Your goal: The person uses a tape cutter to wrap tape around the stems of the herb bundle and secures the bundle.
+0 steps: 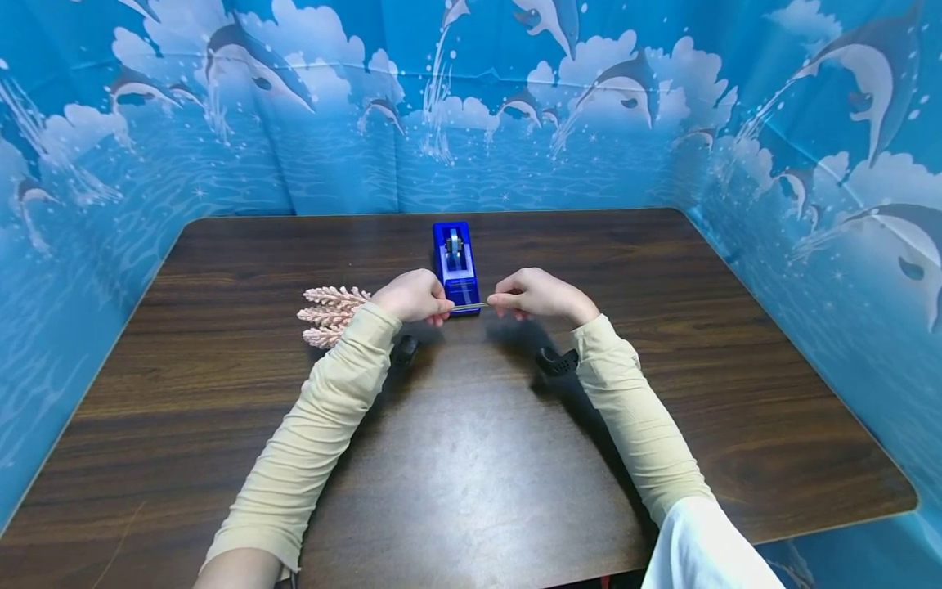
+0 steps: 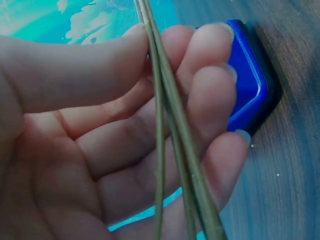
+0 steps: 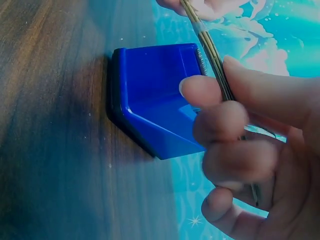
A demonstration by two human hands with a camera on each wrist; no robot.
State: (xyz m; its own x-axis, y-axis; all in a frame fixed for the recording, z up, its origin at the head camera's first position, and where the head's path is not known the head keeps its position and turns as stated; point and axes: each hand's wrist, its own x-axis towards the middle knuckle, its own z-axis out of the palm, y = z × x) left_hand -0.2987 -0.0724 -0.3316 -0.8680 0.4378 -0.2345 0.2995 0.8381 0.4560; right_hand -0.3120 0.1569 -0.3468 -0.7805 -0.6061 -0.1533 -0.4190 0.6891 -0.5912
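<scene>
A thin bundle of green-brown stems (image 1: 469, 307) stretches between the two hands. My left hand (image 1: 414, 296) pinches it between thumb and fingers, and the left wrist view shows several separate stems (image 2: 165, 95) crossing the palm. At the other end, my right hand (image 3: 245, 135) grips the bundle with thumb and curled fingers. A shiny clear band, which looks like tape (image 3: 199, 26), sits round the stems between the hands. Pink flower sprigs (image 1: 331, 315) stick out left of the left hand. Just behind the stems stands a blue tape dispenser (image 1: 462, 290), its toothed cutter showing in the right wrist view.
Everything is over a dark wood-grain table (image 1: 736, 393). A blue curtain with dolphins (image 1: 471, 172) hangs behind the table and along both sides. Black wrist devices (image 1: 557, 361) are worn under both wrists, close above the tabletop.
</scene>
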